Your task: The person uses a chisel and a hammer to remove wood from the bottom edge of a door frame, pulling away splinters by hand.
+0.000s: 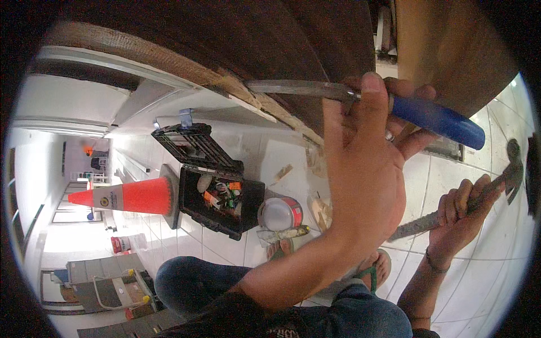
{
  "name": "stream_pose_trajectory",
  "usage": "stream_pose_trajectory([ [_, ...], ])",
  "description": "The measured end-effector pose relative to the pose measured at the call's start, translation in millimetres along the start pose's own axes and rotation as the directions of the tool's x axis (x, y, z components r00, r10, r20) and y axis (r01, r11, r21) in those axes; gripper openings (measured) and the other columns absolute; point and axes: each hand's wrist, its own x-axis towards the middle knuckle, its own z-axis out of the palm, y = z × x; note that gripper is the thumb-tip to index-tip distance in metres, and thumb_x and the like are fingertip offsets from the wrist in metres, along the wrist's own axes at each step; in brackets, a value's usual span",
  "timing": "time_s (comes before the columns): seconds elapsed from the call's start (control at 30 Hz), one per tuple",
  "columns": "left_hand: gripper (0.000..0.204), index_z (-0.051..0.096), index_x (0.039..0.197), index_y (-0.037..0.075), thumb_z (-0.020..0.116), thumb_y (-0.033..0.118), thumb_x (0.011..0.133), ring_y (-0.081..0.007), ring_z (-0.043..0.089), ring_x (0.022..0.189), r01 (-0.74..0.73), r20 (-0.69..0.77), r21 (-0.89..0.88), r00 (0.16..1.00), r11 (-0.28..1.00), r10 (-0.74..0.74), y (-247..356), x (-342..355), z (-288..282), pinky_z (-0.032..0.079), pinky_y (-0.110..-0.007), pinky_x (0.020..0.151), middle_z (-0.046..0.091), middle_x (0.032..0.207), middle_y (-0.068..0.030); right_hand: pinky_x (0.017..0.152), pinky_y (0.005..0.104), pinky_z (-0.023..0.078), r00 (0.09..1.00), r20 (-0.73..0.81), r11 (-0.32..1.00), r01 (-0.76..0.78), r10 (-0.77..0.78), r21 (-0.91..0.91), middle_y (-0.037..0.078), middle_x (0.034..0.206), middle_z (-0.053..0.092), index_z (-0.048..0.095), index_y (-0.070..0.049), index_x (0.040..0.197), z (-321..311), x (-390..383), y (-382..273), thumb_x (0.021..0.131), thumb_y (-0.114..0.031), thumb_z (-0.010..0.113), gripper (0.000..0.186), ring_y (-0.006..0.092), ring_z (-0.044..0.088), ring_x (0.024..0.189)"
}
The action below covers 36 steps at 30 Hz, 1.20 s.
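Note:
My left hand [366, 169] grips a chisel [394, 104] by its blue handle. The metal blade points left and its tip sits against the chipped, splintered bottom edge of a dark wooden door [270, 45]. My right hand [459, 217] holds a claw hammer [468, 200] by its worn shaft, lower right, with the head up near the picture's right edge, apart from the chisel. My knees in blue jeans fill the lower middle.
An open black toolbox [220, 197] with several small items stands on the white tiled floor. Beside it are a paint can [280, 214], a putty knife [284, 234] and wood chips [321, 208]. An orange traffic cone [129, 197] lies left. A corridor stretches at far left.

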Motion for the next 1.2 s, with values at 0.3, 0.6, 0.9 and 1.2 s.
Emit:
stream_pose_trajectory([
  [0.3, 0.02, 0.042, 0.111, 0.009, 0.049, 0.023, 0.099, -0.0231, 0.062, 0.093, -0.005, -0.012, -0.005, 1.0, 1.0, 0.005, -1.5, 2.0, -2.5, 0.06, -0.042, 0.072, 0.057, 0.095, -0.0087, 0.031, 0.0192, 0.017, 0.971, -0.219, 0.992, -0.111, 0.097, -0.055, -0.006, 0.055, 0.027, 0.046, -0.017, 0.09, 5.1, -1.4, 6.6, 0.1, -0.044, 0.038, 0.03, 0.0025, 0.019, 0.038],
  [0.6, 0.019, 0.043, 0.109, 0.008, 0.049, 0.023, 0.098, -0.0231, 0.061, 0.093, -0.019, -0.027, 0.041, 0.999, 0.999, 0.02, -1.9, 1.8, -6.7, 0.06, -0.044, 0.072, 0.056, 0.096, -0.0085, 0.031, 0.0197, 0.014, 0.945, -0.234, 0.94, -0.278, 0.23, -0.198, -0.007, 0.053, 0.025, 0.043, -0.018, 0.082, 8.2, -5.3, 16.0, 0.1, -0.047, 0.036, 0.035, 0.0026, 0.017, 0.037],
  [0.9, 0.014, 0.046, 0.105, 0.009, 0.051, 0.021, 0.098, -0.0183, 0.06, 0.087, -0.027, -0.024, 0.076, 0.999, 0.997, 0.029, 5.6, -0.6, -12.9, 0.059, -0.042, 0.072, 0.057, 0.095, -0.0065, 0.026, 0.0198, 0.021, 0.951, -0.243, 0.948, -0.242, 0.19, -0.205, -0.004, 0.05, 0.027, 0.04, -0.019, 0.084, 10.8, -11.5, 18.9, 0.101, -0.046, 0.031, 0.034, 0.0044, 0.021, 0.034],
  [1.2, 0.015, 0.049, 0.105, 0.011, 0.053, 0.023, 0.097, -0.0136, 0.056, 0.087, -0.035, -0.02, 0.08, 0.999, 0.996, 0.037, 5.5, 1.4, -11.9, 0.057, -0.037, 0.072, 0.059, 0.094, -0.0044, 0.028, 0.0201, 0.02, 0.888, -0.449, 0.982, -0.159, 0.097, -0.103, -0.005, 0.051, 0.03, 0.043, -0.017, 0.083, 21.0, -5.5, 13.9, 0.099, -0.047, 0.04, 0.034, 0.0045, 0.024, 0.034],
])
